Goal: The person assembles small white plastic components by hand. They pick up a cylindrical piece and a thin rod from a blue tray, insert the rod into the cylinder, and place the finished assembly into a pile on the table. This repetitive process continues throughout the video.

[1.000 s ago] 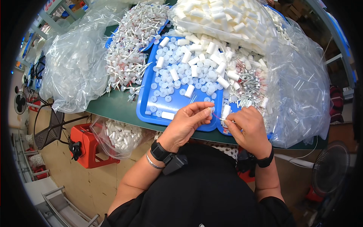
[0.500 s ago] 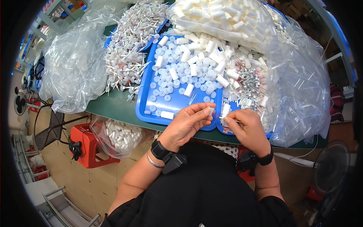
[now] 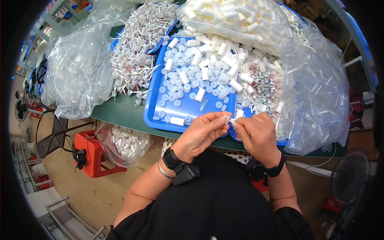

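My left hand [image 3: 205, 134] pinches a small translucent disc [image 3: 227, 119] between thumb and forefinger, over the front edge of the blue tray [image 3: 150, 116]. Close against it, my right hand [image 3: 258, 135] grips a thin white rod [image 3: 233, 121] whose tip meets the disc. Whether the rod passes through the disc cannot be made out. Similar pale discs [image 3: 177, 103] and white cylinders [image 3: 200, 95] lie loose in the tray. Metal pins with reddish bits [image 3: 263, 86] are heaped beyond my right hand.
A pile of rods with discs on them [image 3: 134, 60] lies at the left of the green table [image 3: 116, 110]. Clear plastic bags [image 3: 80, 76] flank both sides, and a bag of white cylinders [image 3: 240, 20] sits at the back. A red stool [image 3: 90, 154] and a fan [image 3: 350, 172] stand below.
My right hand has moved left and turned, bringing the rod up to the disc. My left hand has shifted slightly right and down.
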Available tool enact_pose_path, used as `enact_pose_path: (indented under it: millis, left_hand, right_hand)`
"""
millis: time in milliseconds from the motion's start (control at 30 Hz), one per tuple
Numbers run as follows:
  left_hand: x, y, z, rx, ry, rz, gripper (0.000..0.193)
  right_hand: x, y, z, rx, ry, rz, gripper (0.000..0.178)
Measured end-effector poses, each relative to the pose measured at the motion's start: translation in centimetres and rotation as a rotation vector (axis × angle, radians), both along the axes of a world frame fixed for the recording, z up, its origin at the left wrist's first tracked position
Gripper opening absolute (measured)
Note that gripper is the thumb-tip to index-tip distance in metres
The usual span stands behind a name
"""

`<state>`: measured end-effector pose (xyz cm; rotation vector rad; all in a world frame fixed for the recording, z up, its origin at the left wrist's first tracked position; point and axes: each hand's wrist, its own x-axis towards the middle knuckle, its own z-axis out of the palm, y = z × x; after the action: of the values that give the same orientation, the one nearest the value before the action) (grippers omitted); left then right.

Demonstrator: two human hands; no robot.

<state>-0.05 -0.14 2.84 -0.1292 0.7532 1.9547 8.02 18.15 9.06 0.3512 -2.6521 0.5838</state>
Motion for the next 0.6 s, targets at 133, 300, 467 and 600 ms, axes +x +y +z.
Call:
enact_pose_path:
  millis: [133,300,467,600]
  left_hand:
    - [0.7,0.3,-0.5,0.077,-0.029,0.007,0.032]
    - [1.3,0.8,-1.3,0.122,-0.071,-0.004,0.031]
    - [0.4,0.2,-1.2,0.011,0.02,0.03,0.033]
    - [-0.9,-0.7,-0.6,-0.093,0.07,0.179,0.03]
  right_hand:
    - [0.6,-1.5,-2.2,-0.658,-0.269,-0.159,0.007]
    - [0.3,-1.8,-2.5,-0.291,-0.07,-0.148,0.008]
    - [0.1,-0.1,-1.8,-0.629,-0.415,-0.185,0.012]
    - [-0.7,3.6,-2.1,-0.31,-0.202,-0.214,0.013]
